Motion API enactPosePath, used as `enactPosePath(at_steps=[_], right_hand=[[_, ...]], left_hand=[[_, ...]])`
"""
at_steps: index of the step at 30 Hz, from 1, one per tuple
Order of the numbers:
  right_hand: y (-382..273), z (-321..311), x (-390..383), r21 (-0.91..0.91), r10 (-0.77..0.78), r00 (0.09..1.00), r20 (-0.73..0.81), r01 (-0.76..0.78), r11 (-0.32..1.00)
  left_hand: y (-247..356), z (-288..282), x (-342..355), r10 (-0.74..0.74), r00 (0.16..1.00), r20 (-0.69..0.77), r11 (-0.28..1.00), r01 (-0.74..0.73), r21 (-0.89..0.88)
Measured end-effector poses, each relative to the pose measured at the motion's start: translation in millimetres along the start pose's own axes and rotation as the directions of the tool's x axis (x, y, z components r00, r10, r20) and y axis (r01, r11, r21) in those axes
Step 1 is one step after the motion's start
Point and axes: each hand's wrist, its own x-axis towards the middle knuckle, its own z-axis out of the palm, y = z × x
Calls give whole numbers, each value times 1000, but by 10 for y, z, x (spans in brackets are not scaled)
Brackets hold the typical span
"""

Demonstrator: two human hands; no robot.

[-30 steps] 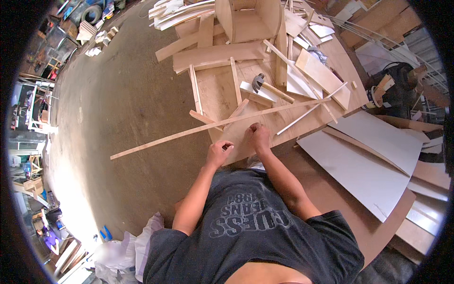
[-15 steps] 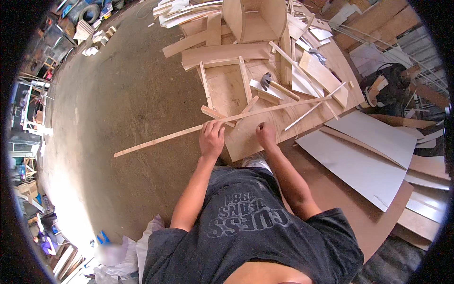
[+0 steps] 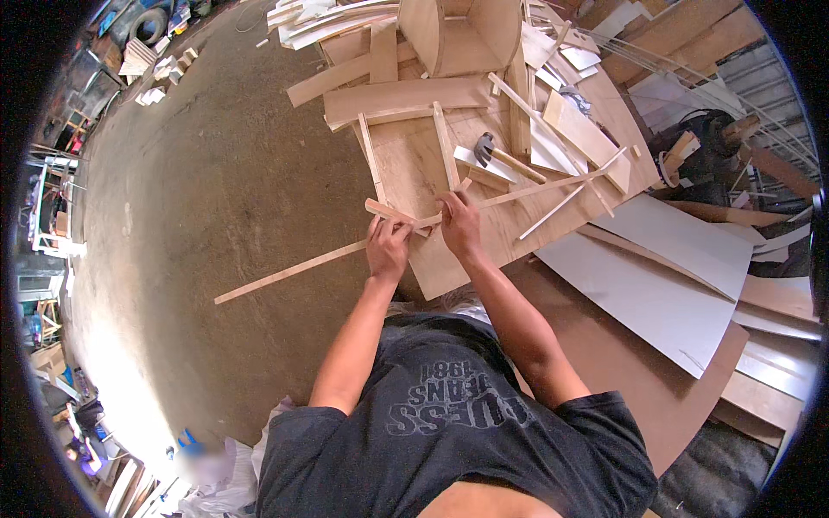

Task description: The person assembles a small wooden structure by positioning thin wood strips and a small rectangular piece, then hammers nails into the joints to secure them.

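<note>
My left hand (image 3: 389, 246) has its fingers curled on a short wooden piece (image 3: 378, 207) lying across a long thin strip (image 3: 276, 276) at the worktable's near-left corner. My right hand (image 3: 460, 224) is closed beside it, fingertips down among the crossed strips; what exactly they grip is hidden. The long strip runs under or behind both hands and juts out past the plywood worktable (image 3: 445, 272). Two parallel battens (image 3: 370, 147) lie just beyond my hands. A claw hammer (image 3: 514, 164) with a wooden handle rests to their right, among white and plywood offcuts (image 3: 587, 151).
A curved plywood assembly (image 3: 458, 43) stands at the table's back among stacked boards. Large white sheets (image 3: 648, 293) lean at the right, near a dark round object (image 3: 708, 134). Concrete floor (image 3: 199, 198) is at left, with a tire (image 3: 147, 28), clutter along the edge and pale sacks (image 3: 233, 470) below.
Both hands have moved up to the crossed strips, the right one most in the last half second. The left hand now has its fingers on the short piece; the long strip's left end has shifted slightly downward.
</note>
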Motion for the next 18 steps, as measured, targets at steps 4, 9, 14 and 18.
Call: enactPosePath(at_steps=[4, 9, 14, 18], right_hand=[[101, 233, -35, 44, -2, 1000, -19, 3, 999], [-62, 237, -95, 108, 115, 993, 31, -118, 987], [131, 213, -76, 90, 53, 998, 45, -57, 994], [152, 109, -13, 104, 82, 993, 90, -91, 990]], left_hand=[[-46, 20, -1, -9, 1000, -1, 999, 9, -52], [-84, -9, -3, -77, 997, -18, 986, 73, -148], [62, -108, 165, -269, 949, 167, 955, 285, -81], [142, -192, 273, -337, 921, 196, 937, 349, -24]])
